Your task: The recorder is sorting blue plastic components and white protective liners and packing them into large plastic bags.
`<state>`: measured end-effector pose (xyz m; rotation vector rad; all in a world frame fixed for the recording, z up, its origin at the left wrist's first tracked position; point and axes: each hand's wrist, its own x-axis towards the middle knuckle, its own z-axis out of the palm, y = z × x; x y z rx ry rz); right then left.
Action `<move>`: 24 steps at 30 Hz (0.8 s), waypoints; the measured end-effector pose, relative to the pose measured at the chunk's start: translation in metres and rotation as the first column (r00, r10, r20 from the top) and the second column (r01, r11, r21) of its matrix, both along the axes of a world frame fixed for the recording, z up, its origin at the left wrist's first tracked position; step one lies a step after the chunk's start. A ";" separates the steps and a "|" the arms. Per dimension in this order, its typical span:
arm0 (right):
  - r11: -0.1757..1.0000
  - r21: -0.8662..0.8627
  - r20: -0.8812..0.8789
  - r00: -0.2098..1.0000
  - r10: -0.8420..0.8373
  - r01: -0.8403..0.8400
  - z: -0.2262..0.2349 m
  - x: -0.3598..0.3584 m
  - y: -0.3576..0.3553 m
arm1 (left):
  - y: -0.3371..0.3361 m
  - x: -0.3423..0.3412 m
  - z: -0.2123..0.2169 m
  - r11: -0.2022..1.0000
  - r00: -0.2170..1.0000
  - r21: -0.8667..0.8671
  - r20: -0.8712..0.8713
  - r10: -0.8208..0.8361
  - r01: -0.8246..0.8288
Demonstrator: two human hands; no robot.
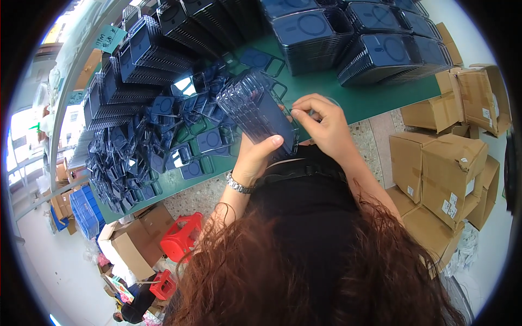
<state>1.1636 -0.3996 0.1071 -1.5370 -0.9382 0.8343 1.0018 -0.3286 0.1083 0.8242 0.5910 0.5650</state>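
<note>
My left hand (255, 154) is closed around a stack of dark blue phone cases (259, 113) with clear rims. The stack tilts over the near edge of the green table, and my thumb presses its near side. Beside the stack's right edge, my right hand (327, 124) is closed, thumb and forefinger pinched together. What those fingertips hold, if anything, is too small to make out. Left of my hands lies a big loose heap of similar phone cases (128, 157). A few single cases (211, 139) rest on the table close to my left hand.
Neat stacks of cases (142, 49) line the table's far left, and taller ones (380, 51) stand far right on the green table (310, 81). Cardboard boxes (454, 174) fill the right side. Red stools (182, 236), a blue crate (86, 211) and another person (138, 304) are lower left.
</note>
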 end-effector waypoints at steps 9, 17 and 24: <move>0.981 0.191 0.248 0.966 -0.068 0.020 -0.014 -0.013 0.001 | -0.006 0.005 -0.001 0.998 0.998 -0.044 -0.024 0.050 -0.051; 0.998 0.008 0.128 0.989 -0.068 0.067 -0.012 -0.022 -0.001 | -0.017 0.005 0.003 0.997 0.993 0.061 -0.109 0.047 -0.040; 0.989 -0.138 0.100 0.992 0.071 -0.057 -0.034 -0.019 -0.001 | -0.022 0.003 -0.017 0.995 0.981 0.013 -0.168 0.103 -0.102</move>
